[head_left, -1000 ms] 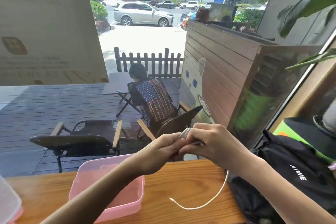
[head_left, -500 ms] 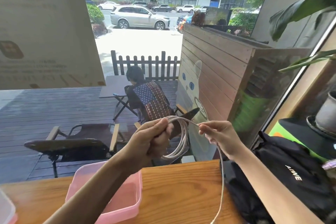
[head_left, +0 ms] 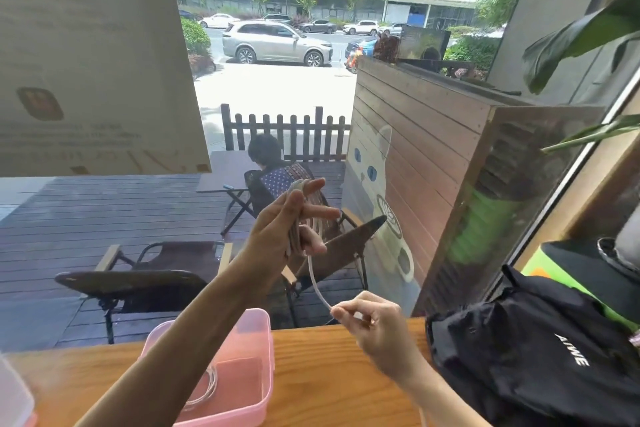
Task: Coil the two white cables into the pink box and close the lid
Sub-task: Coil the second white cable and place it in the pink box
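Note:
My left hand (head_left: 291,225) is raised above the table with loops of a white cable (head_left: 317,282) wound around its spread fingers. My right hand (head_left: 372,326), lower and to the right, pinches the cable's free strand, which runs taut up to the left hand. The pink box (head_left: 256,340) stands open on the wooden table (head_left: 322,378) below my left forearm. Inside it lies another coiled white cable (head_left: 207,388), partly hidden by my arm. The box's lid (head_left: 14,395) shows at the far left edge.
A black backpack (head_left: 533,354) lies on the table at the right, close to my right hand. A window runs just behind the table's far edge, with a plant's leaves at the upper right.
My left hand has risen and opened its fingers with the coil wrapped around them. My right hand has dropped toward the table, pulling the strand down.

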